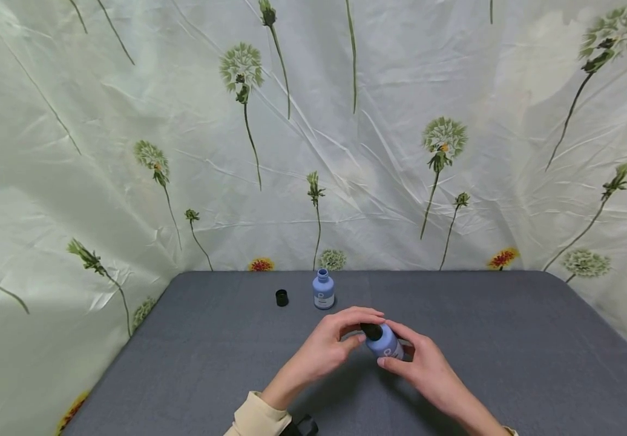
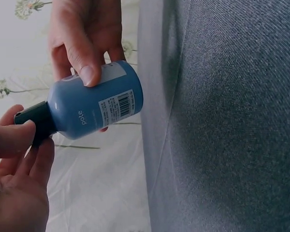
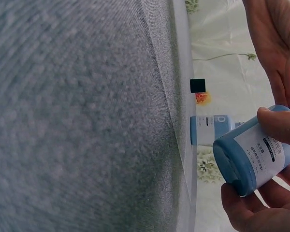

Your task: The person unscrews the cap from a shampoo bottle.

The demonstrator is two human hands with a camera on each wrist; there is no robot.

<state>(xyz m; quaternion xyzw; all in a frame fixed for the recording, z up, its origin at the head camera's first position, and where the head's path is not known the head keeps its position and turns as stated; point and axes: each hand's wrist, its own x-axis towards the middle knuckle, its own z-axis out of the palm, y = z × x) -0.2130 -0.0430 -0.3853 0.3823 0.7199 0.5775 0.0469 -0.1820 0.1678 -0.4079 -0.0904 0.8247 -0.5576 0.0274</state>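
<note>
My right hand (image 1: 422, 363) grips a small blue bottle (image 1: 385, 344) around its body, with the thumb across the label, and holds it tilted above the table. On the bottle's neck sits a black cap (image 2: 37, 121), which my left hand (image 1: 327, 339) pinches between thumb and fingers. In the left wrist view a barcode sticker and white lettering show on the bottle's side. The right wrist view shows the bottle's base and its white label, while the cap there is mostly hidden behind the right thumb.
Farther back, a second blue bottle (image 1: 323, 293) stands upright with its neck uncapped. A loose black cap (image 1: 281, 297) lies to the left of it. Dark grey cloth covers the table (image 1: 210, 351), and a flower-printed curtain (image 1: 368, 151) hangs behind and along the sides.
</note>
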